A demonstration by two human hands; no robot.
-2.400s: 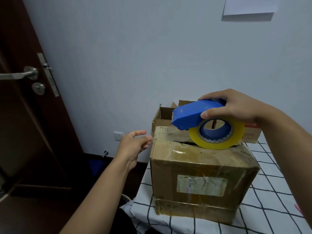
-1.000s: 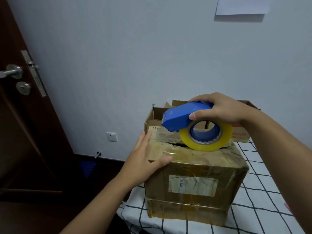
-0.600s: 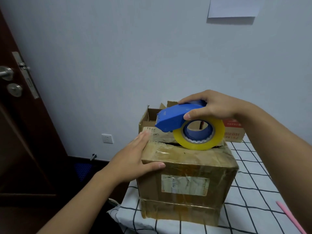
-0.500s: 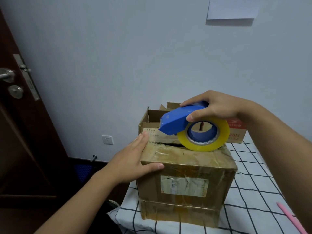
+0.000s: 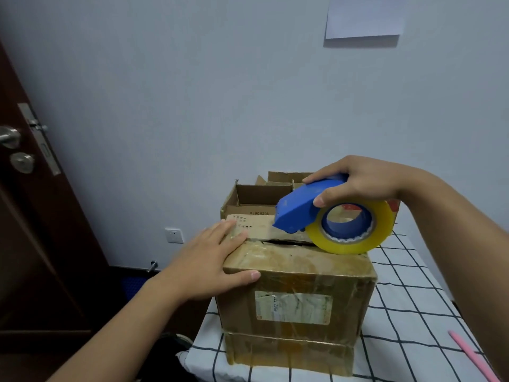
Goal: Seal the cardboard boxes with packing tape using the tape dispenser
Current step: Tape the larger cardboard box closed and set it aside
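A brown cardboard box [image 5: 296, 307] with old tape and a pale label stands on the checked table. Its top flaps meet along a dark open seam [image 5: 283, 242]. My right hand [image 5: 360, 183] grips a blue tape dispenser [image 5: 300, 206] carrying a yellow tape roll [image 5: 349, 230]; the roll rests on the box top at the right part of the seam. My left hand [image 5: 209, 263] lies flat on the box's left top corner, fingers straight, thumb over the front edge.
A second cardboard box [image 5: 256, 197] stands open behind the first, against the wall. The table has a white cloth with black grid lines [image 5: 399, 307]. A pink stick [image 5: 473, 357] lies at the right front. A dark door [image 5: 30, 216] is at the left.
My left hand came from the air onto the box's left top corner and stays there. The dispenser has shifted slightly right along the box top.
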